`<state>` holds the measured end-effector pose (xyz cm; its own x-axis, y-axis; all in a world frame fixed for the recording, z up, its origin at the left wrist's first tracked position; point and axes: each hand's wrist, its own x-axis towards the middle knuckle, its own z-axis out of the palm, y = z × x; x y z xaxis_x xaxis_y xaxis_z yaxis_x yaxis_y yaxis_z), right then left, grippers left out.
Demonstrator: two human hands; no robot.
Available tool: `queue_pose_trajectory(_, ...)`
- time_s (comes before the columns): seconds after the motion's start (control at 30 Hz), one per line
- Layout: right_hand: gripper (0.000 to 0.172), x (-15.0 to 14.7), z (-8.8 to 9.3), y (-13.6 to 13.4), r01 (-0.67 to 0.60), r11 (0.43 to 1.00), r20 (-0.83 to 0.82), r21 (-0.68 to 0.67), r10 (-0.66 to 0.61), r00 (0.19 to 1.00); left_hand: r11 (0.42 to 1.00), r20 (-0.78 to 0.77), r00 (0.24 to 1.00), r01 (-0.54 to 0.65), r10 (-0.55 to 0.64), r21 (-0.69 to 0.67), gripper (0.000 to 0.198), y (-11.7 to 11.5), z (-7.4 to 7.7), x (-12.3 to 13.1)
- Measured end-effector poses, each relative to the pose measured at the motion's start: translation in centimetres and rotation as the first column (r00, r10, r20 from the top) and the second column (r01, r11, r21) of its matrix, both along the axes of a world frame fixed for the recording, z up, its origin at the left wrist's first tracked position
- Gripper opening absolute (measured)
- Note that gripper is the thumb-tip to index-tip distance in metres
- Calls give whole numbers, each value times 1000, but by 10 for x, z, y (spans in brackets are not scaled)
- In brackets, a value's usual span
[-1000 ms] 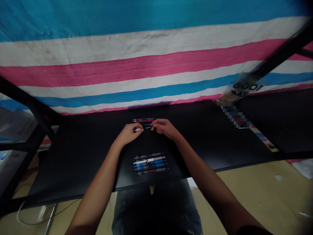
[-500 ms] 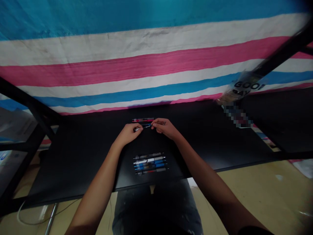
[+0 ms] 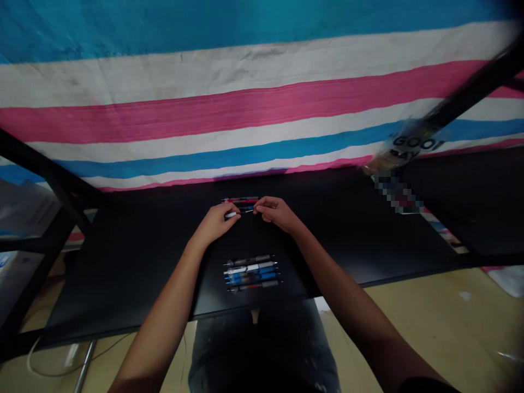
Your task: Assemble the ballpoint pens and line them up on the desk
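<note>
Striped tarp (image 3: 245, 109) behind black desk (image 3: 123, 284); printed plastic bag (image 3: 403, 147) against black metal bar (image 3: 470, 90); tan floor (image 3: 429, 311) below.

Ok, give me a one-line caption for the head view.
Left hand and right hand hold a white-barrelled pen over a black table, five pens lined up nearby.

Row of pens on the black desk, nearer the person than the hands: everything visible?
Five slim pens lie side by side, almost parallel, on the black tabletop: grey-and-black, white-and-black, two blue, one dark with grey. Fine detail is too small to tell. Neither the left hand nor the right hand touches them.
</note>
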<state>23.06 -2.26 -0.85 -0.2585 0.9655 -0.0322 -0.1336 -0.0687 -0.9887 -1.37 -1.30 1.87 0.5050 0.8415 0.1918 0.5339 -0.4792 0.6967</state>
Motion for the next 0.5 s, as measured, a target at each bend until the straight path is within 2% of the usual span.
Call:
queue_pose_trajectory(0.3, 29, -1, 2, -1, 24, 1000, 23, 11, -24, 999, 1000, -40, 999, -6, 5, -26, 23, -3, 6, 1)
queue_pose_trajectory(0.5, 29, 0, -1, 0, 6, 1000, 22, 30, -7, 1000, 992, 2, 1000, 29, -29, -122, 27, -3, 7, 3)
